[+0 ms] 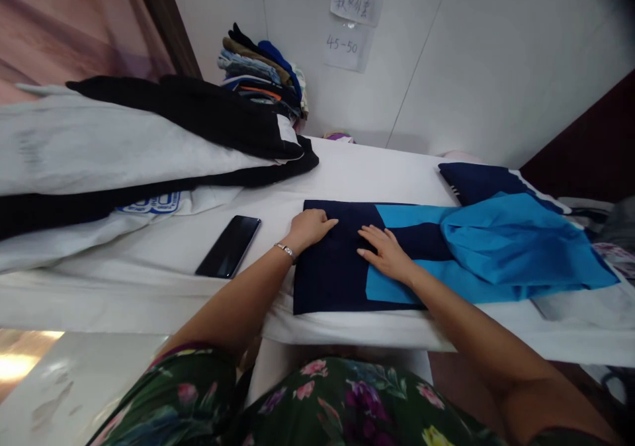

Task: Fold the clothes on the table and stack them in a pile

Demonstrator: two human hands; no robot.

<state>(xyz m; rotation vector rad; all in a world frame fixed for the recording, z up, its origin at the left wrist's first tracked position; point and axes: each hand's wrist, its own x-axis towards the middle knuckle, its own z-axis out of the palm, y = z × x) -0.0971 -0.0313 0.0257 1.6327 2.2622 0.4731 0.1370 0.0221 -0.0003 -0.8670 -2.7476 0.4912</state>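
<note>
We see two bare hands on a navy and bright-blue garment (330, 267) that lies across the middle and right of the frame, on a table (377, 165) covered in white cloth. Its navy end lies flat at the centre; its blue end is bunched at the right. Our left hand (311, 226), with a metal band (286, 251) at the wrist, rests on the navy part near its left edge, fingers partly bent; we cannot tell whether it pinches the cloth. Our right hand (385, 253) lies open, palm down and fingers loosely spread, where navy meets blue.

Left of the garment, near our left forearm, we find a dark-screened phone (229, 247). Black and white clothes (124, 141) spread over the left of the frame. At upper centre-left we see a stack of folded clothes (262, 69), and at upper right a folded navy piece (481, 182) just behind the bunched blue. A paper marked 45-50 (347, 47) hangs on the wall (446, 89) at the top.
</note>
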